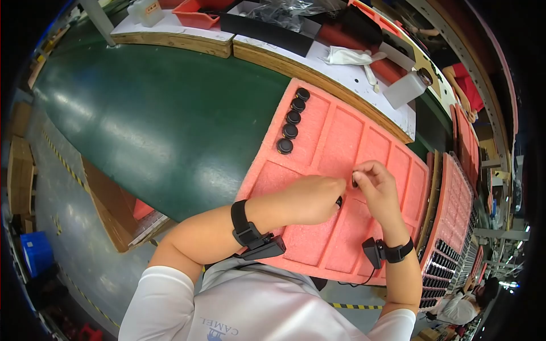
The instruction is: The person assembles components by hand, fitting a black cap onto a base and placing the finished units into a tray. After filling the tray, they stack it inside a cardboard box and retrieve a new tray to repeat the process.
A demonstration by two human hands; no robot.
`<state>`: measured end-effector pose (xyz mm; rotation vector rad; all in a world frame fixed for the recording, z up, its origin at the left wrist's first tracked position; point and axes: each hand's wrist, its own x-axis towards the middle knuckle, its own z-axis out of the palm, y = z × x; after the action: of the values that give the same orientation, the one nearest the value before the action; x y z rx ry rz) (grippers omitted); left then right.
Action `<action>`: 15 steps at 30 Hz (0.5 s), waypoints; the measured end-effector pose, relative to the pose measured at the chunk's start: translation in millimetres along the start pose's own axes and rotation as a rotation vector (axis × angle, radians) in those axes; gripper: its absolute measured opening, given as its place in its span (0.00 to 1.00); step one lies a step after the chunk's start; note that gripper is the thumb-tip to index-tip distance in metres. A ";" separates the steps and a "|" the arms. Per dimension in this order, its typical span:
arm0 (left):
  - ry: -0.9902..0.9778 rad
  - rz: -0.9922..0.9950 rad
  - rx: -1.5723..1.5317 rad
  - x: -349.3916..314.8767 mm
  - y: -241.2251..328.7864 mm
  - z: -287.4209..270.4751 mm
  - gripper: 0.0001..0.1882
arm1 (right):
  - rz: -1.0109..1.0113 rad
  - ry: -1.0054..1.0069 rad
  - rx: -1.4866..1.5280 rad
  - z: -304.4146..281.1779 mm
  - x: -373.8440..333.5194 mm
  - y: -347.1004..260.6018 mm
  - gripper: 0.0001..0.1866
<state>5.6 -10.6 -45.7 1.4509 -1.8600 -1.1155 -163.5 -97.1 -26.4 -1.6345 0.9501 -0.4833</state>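
Note:
My left hand (316, 198) is closed over the pink foam tray (257, 183), its back turned up. A small black round part (339, 202) shows at its fingertips. Close by on the right, my right hand (377, 187) pinches another dark round part (355, 179) between thumb and fingers. Several black round parts with a thin rim, such as this cap-like one (293, 117), stand in a row along the tray's far left compartment. The tray's other visible compartments hold nothing. Each of my wrists wears a black strap with a small box.
The tray lies on a green conveyor belt (153, 108). Beyond it a white-topped shelf (341, 62) carries white gloves (350, 55), a clear bottle (405, 91) and a red bin (196, 14). More pink trays (452, 199) with black parts are at right. Other people work farther off.

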 end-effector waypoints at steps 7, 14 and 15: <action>0.194 0.307 0.081 2.1 -12.0 12.0 0.05 | -0.234 -0.187 -0.467 50.0 55.7 -39.5 0.09; 0.229 0.539 0.069 -1.1 -6.2 -10.2 0.05 | -0.376 -0.308 -0.581 76.1 90.9 -40.2 0.12; 0.278 0.563 0.030 -2.1 -5.0 -10.8 0.06 | -0.387 -0.299 -0.572 77.4 93.3 -38.2 0.12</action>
<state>17.5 -12.1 -44.2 0.9391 -1.9102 -0.5834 -38.8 -121.5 -28.3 -2.3540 0.5680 -0.2148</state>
